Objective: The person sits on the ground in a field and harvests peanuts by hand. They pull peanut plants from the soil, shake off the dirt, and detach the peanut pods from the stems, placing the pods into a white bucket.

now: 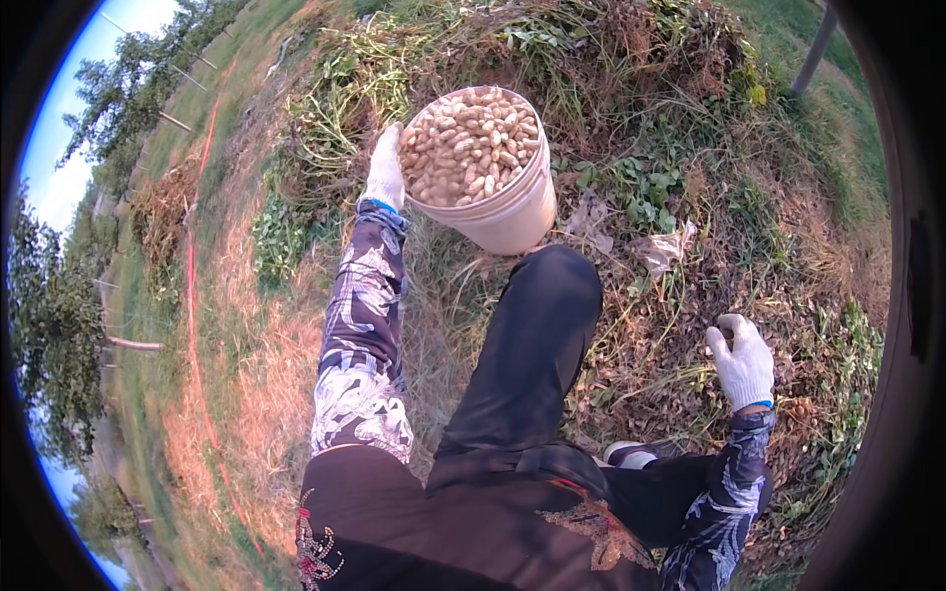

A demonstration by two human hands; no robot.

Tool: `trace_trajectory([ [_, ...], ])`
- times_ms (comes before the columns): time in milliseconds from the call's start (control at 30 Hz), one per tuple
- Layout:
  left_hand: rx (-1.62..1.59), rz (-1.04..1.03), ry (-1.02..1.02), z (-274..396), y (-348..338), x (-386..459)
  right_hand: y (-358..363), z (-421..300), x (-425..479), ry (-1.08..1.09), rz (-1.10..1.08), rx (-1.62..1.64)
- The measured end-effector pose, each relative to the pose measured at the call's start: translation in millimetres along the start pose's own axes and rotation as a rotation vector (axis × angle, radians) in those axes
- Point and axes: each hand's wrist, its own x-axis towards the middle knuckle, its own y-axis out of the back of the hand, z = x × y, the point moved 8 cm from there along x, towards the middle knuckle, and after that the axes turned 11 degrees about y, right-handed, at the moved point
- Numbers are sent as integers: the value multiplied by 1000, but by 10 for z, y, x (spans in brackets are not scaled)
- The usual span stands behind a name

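Note:
A white plastic bucket (510, 218) stands tilted on the ground before me, filled to near its rim with unshelled peanuts (473, 148). My left hand (386, 166), in a white knitted glove, is at the bucket's left rim; its fingers are partly hidden, so its grip cannot be made out. Out to the right, my right hand (741, 362) wears a similar glove, its fingers bent and apart with nothing seen between them. It is over dry leaves and stems, away from the bucket. My dark-trousered knee (558, 284) is just below the bucket.
Pulled peanut plants (628, 89) lie heaped behind and right of the bucket. A crumpled scrap of plastic film (665, 250) rests among the leaves. A red line (194, 310) runs along the grass at left. A grey post (814, 52) rises at upper right.

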Motion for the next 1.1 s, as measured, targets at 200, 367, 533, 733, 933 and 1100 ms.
trace_trajectory([
  [200,-99,-19,-22,52,317,-6,-72,-3,24,-8,-39,-19],
  [367,354,94,-237,167,388,-106,-97,-5,31,20,-32,-24],
  [533,910,170,-410,664,-405,-85,-155,-21,75,14,-51,-42],
  [733,1627,104,-806,703,-1615,34,-201,-6,119,26,-44,-21],
  [933,1606,35,-361,496,-1476,472,-214,24,122,-3,-79,-44],
  [1100,1507,0,-309,569,-1423,454,-212,14,142,15,-81,-73],
])
